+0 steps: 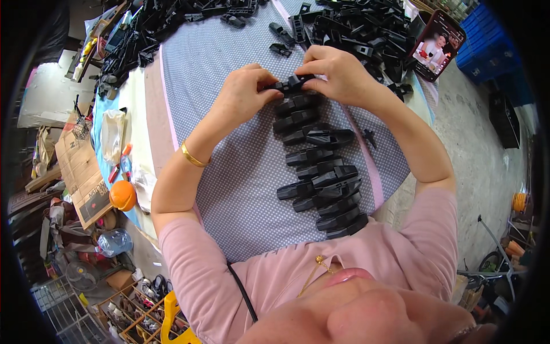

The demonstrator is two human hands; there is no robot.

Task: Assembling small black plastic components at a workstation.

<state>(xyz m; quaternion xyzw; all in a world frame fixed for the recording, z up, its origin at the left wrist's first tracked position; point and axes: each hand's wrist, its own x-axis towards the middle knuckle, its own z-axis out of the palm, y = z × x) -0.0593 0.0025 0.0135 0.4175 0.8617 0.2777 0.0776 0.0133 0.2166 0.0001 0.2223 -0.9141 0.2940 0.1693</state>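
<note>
The black part (294, 83) is at the far end of the row (338, 186), above the cloth, held between the two hands. Whether it touches the nearest piece of the row or is lifted just clear of it cannot be told from this view.

The left hand (240, 94) pinches the part's left end between thumb and forefinger. The right hand (341, 77) grips its right end the same way, with the other fingers curled. With both ends held, the wearer seems best served by steady, even pressure from the two thumbs, keeping the part level so that neither end twists. The fingertips cover much of it, so turning it slightly to check the fit by eye would be wise.

The row runs from the hands back toward the wearer's chest. Its pieces lie close together, some slanted or jutting out to one side; gentle handling near them should avoid knocking them askew. A small fragment (369, 137) lies apart to the right and is easily brushed off by a forearm.

The patterned cloth (229, 178) looks rumpled, so pressing in the air or on a flat patch would probably be surer. Beyond are the left heap (137, 46) and the right heap (366, 34), with a phone (437, 46) beside the latter.
</note>
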